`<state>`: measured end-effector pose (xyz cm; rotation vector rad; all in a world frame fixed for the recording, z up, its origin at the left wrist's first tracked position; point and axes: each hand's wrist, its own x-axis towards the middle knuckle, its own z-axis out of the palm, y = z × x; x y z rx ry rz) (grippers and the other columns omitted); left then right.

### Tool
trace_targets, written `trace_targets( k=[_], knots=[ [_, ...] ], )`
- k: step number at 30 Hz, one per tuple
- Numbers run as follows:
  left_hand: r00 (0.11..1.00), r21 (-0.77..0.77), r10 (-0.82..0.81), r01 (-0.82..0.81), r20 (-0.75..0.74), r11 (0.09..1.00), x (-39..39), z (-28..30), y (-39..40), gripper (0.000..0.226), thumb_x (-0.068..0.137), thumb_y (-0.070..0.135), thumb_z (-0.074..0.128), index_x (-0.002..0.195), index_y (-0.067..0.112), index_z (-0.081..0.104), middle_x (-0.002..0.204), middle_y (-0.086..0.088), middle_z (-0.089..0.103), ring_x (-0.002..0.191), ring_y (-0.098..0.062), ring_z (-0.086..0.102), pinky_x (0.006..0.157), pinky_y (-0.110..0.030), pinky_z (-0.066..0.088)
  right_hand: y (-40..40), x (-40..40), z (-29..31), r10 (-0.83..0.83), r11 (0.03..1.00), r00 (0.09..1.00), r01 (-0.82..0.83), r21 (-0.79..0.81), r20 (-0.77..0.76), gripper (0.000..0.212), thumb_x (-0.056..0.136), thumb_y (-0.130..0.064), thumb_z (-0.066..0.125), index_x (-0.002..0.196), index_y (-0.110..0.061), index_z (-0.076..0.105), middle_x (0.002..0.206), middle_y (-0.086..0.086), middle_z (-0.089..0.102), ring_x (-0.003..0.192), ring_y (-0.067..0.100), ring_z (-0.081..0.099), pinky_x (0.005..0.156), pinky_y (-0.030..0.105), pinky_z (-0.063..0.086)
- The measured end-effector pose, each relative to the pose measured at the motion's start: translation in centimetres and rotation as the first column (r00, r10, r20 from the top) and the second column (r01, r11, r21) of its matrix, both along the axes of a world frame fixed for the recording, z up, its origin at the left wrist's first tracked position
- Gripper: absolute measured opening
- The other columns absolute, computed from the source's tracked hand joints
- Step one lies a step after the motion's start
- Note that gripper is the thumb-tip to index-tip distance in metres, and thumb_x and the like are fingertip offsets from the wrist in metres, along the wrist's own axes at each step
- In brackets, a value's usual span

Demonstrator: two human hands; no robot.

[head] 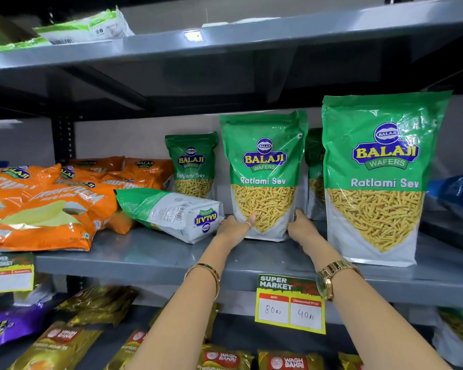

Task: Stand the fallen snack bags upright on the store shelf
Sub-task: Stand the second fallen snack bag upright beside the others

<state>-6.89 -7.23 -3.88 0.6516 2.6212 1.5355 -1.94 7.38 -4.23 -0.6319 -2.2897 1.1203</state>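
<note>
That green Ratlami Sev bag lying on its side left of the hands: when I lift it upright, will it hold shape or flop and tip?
The fallen bag looks plump and filled, so it will probably hold shape. Its glossy film may be slippery. Identical bags, like the upright bag between the left hand and right hand, stand unaided, so tipping seems unlikely.

Both hands' grip (267, 225) on upright Ratlami Sev bag (263, 172)
</note>
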Motion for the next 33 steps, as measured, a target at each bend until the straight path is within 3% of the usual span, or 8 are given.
trace_targets(
  k=[8, 10, 14, 18, 25, 27, 31, 33],
  knots=[
    [1.0, 0.006, -0.016, 0.017, -0.013, 1.0, 2.0, -0.5, -2.1, 0.084, 0.085, 0.058, 0.048, 0.145, 0.004, 0.024, 0.153, -0.014, 0.029, 0.139, -0.03, 0.031, 0.11, -0.04, 0.03, -0.7, 2.5, -0.5, 0.08, 0.992, 0.994, -0.086, -0.095, -0.07, 0.048, 0.094, -0.001, 0.039, 0.141, -0.011, 0.032, 0.14, 0.014, 0.047, 0.123, 0.032, 0.047, 0.094, 0.033, 0.043],
    [0.999, 0.028, -0.032, 0.032, -0.017, 0.999, 2.6, -0.6, -2.5, 0.087, 0.082, 0.061, 0.05, 0.145, 0.004, 0.025, 0.152, -0.013, 0.031, 0.138, -0.029, 0.033, 0.111, -0.04, 0.031, -0.7, 3.1, -0.8, 0.094, 0.986, 0.99, -0.107, -0.126, -0.107, 0.045, 0.092, 0.001, 0.04, 0.136, -0.008, 0.038, 0.135, 0.015, 0.052, 0.12, 0.032, 0.049, 0.095, 0.036, 0.044],
    [0.998, 0.039, -0.043, 0.045, -0.054, 0.998, 3.5, -0.9, -3.3, 0.088, 0.08, 0.063, 0.051, 0.141, 0.003, 0.032, 0.148, -0.013, 0.038, 0.134, -0.03, 0.038, 0.109, -0.039, 0.035, -0.9, 4.3, -1.1, 0.137, 0.974, 0.983, -0.156, -0.164, -0.125, 0.034, 0.091, 0.002, 0.038, 0.124, -0.007, 0.046, 0.124, 0.019, 0.055, 0.104, 0.029, 0.051, 0.081, 0.034, 0.042],
    [0.998, 0.063, -0.029, 0.033, -0.059, 0.997, 4.1, -1.0, -3.9, 0.083, 0.084, 0.057, 0.051, 0.141, 0.0, 0.03, 0.147, -0.013, 0.037, 0.134, -0.029, 0.037, 0.107, -0.035, 0.032, -1.1, 5.1, -1.2, 0.164, 0.967, 0.978, -0.185, -0.176, -0.13, 0.035, 0.095, -0.003, 0.04, 0.13, -0.007, 0.042, 0.122, 0.013, 0.054, 0.102, 0.025, 0.048, 0.086, 0.035, 0.044],
    [0.998, 0.1, -0.005, 0.011, -0.061, 0.995, 4.2, -1.3, -4.1, 0.072, 0.087, 0.05, 0.053, 0.136, 0.0, 0.035, 0.14, -0.014, 0.043, 0.127, -0.028, 0.043, 0.09, -0.03, 0.033, -1.9, 5.9, -1.0, 0.127, 0.985, 0.986, -0.139, -0.106, -0.11, 0.045, 0.098, -0.01, 0.04, 0.142, -0.009, 0.033, 0.144, 0.012, 0.044, 0.125, 0.031, 0.046, 0.101, 0.038, 0.042],
    [0.997, 0.125, 0.021, -0.012, -0.072, 0.992, 4.4, -1.3, -4.0, 0.063, 0.087, 0.047, 0.054, 0.126, 0.0, 0.043, 0.123, -0.013, 0.05, 0.112, -0.027, 0.048, 0.084, -0.029, 0.033, -2.2, 6.1, -0.9, 0.117, 0.987, 0.986, -0.128, -0.093, -0.115, 0.043, 0.097, -0.009, 0.04, 0.14, -0.007, 0.036, 0.143, 0.012, 0.045, 0.125, 0.03, 0.046, 0.101, 0.037, 0.041],
    [0.971, 0.285, 0.15, -0.093, -0.185, 0.954, 4.9, -1.7, -3.7, 0.035, 0.087, 0.038, 0.057, 0.075, 0.007, 0.048, 0.072, -0.005, 0.047, 0.077, -0.025, 0.045, 0.07, -0.032, 0.033, -2.8, 6.9, -0.9, 0.041, 0.99, 0.972, -0.071, -0.123, -0.23, 0.048, 0.092, -0.003, 0.044, 0.139, -0.011, 0.039, 0.138, 0.01, 0.05, 0.12, 0.03, 0.05, 0.091, 0.036, 0.044],
    [0.934, 0.442, 0.289, -0.173, -0.209, 0.88, 5.2, -1.8, -4.1, 0.032, 0.089, 0.028, 0.055, 0.07, 0.003, 0.053, 0.068, -0.014, 0.052, 0.074, -0.032, 0.049, 0.073, -0.036, 0.038, -3.6, 7.4, -1.0, -0.042, 0.996, 0.925, 0.007, -0.093, -0.378, 0.047, 0.089, 0.001, 0.045, 0.135, -0.01, 0.045, 0.135, 0.01, 0.056, 0.12, 0.027, 0.053, 0.094, 0.034, 0.044]
  ],
)
